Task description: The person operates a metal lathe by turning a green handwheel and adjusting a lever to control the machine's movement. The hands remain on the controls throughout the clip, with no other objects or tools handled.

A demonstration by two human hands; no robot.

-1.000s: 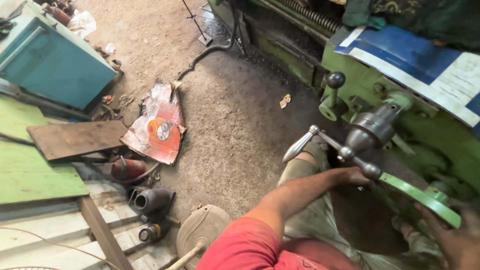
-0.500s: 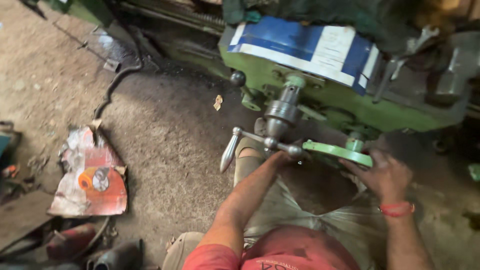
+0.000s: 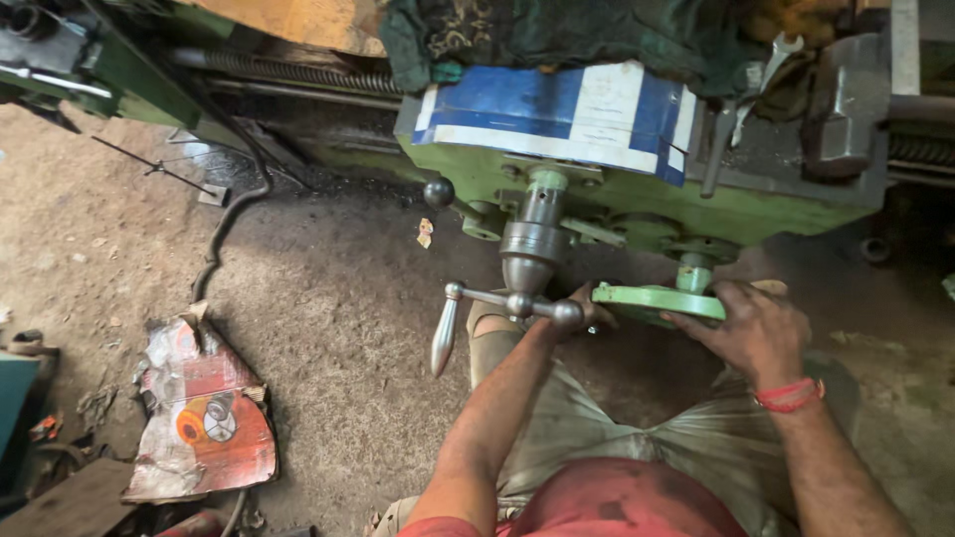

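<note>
Left hand (image 3: 587, 310) in the head view wraps one end of the steel cross handle (image 3: 507, 301), fingers curled shut around the ball knob there; forearm comes up from the bottom centre of the frame, so the grip looks set for turning the handle about its hub. The handle's other arm hangs down left, ending in a tapered polished grip, free of any hand. Right hand (image 3: 758, 328) lies over the near rim of the green handwheel (image 3: 652, 297), fingers bent and closed down on the rim, red thread band at the wrist; palm on top likely gives a steady hold for feeding the wheel round. Both controls stick out from the front of the green lathe carriage (image 3: 637, 189), handle just left of the wheel, near each other but apart. A blue and white sheet (image 3: 557, 114) covers the carriage top, dark cloth (image 3: 557, 35) bunched above it, a spanner (image 3: 771, 55) lying toward the upper right. The person sits or crouches close, knees under the controls. On the dirt floor (image 3: 328, 328) at lower left lies a crumpled red and orange wrapper (image 3: 204, 418), well apart from the hands; a black cable (image 3: 234, 214) snakes along the floor toward the machine bed.
</note>
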